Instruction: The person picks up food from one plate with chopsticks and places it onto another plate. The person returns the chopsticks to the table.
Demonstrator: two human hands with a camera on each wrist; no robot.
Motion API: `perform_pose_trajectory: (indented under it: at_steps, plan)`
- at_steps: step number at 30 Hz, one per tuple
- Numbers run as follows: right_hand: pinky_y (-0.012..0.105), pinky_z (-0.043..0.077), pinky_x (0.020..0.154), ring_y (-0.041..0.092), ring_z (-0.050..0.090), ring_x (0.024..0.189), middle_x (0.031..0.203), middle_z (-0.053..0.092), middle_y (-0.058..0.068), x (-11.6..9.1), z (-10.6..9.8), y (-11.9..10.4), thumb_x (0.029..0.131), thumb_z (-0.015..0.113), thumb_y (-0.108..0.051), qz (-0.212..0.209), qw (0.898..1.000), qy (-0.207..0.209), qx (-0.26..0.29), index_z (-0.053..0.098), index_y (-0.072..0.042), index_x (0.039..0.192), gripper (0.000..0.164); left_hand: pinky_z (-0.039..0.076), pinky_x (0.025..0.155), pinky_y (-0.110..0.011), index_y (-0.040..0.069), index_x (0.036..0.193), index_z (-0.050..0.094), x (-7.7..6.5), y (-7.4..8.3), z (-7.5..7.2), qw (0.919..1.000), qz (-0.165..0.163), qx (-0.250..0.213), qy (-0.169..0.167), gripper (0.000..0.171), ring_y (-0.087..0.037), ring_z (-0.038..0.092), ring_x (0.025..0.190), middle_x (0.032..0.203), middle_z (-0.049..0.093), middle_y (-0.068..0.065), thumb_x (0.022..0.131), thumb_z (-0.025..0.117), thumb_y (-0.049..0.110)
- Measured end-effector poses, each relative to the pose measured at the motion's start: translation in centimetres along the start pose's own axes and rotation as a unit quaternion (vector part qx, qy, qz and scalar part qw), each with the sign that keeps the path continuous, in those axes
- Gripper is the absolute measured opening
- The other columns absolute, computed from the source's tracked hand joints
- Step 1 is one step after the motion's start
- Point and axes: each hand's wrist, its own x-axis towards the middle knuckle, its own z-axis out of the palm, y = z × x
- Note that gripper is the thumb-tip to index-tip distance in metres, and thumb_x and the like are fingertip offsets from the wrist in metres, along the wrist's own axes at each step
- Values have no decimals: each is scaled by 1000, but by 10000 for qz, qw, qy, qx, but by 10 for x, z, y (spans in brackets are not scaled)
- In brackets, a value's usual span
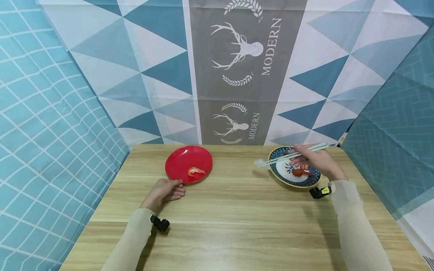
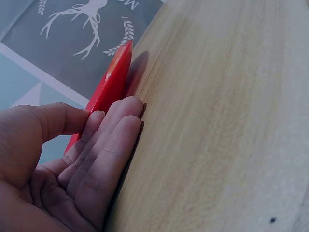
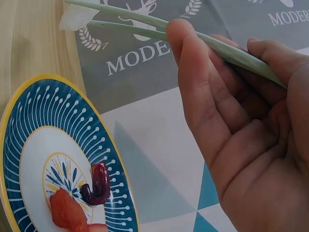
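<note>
Right hand (image 1: 313, 160) is pinching pale green chopsticks (image 3: 241, 59), slim and smooth, thumb and fingers closing round the shafts; tips are gripping a whitish, translucent lump (image 3: 77, 17), just past the left rim of the patterned plate. Patterned plate (image 3: 19, 106), far right, is showing a glossy round body, yellow edge, blue band with white dotted lines. Red, wet-looking food (image 3: 70, 210) and a dark, shiny curled piece (image 3: 99, 186) are lying on it. Left hand (image 1: 166, 192) is pinching the near rim of a glossy red plate (image 1: 176, 158), far left, where a curled orange-white shrimp-like piece (image 1: 194, 171) is resting. Pale wood-grain table (image 1: 237, 210) is supporting both; creased printed cloth (image 1: 220, 86) is hanging behind. Right wrist view is giving the dark curl's hooked shape, hard to read from the head; left wrist view is showing thumb meeting index finger at the red rim; only the head view is catching the shrimp-like piece's full outline.
</note>
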Motion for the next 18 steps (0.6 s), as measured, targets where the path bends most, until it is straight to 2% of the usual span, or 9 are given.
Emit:
perform_pose_trajectory:
  at_steps: [7, 18]
  plan:
    - [28, 61, 79, 16, 78, 92, 100, 80, 9, 6, 4, 1, 106, 46, -57, -122, 9998, -92, 140, 69, -3, 129, 63, 65, 75, -30, -9, 114, 67, 3, 0, 0, 10000, 31, -44, -24, 39, -17, 78, 77, 88, 77, -9, 104, 61, 28]
    - [30, 63, 85, 21, 79, 92, 99, 80, 11, 14, 12, -3, 106, 50, -53, -206, 9974, -310, 612, 65, 2, 130, 62, 65, 75, -30, -9, 114, 67, 5, -3, -1, 10000, -4, -81, -17, 39, -18, 78, 78, 88, 78, -9, 104, 61, 28]
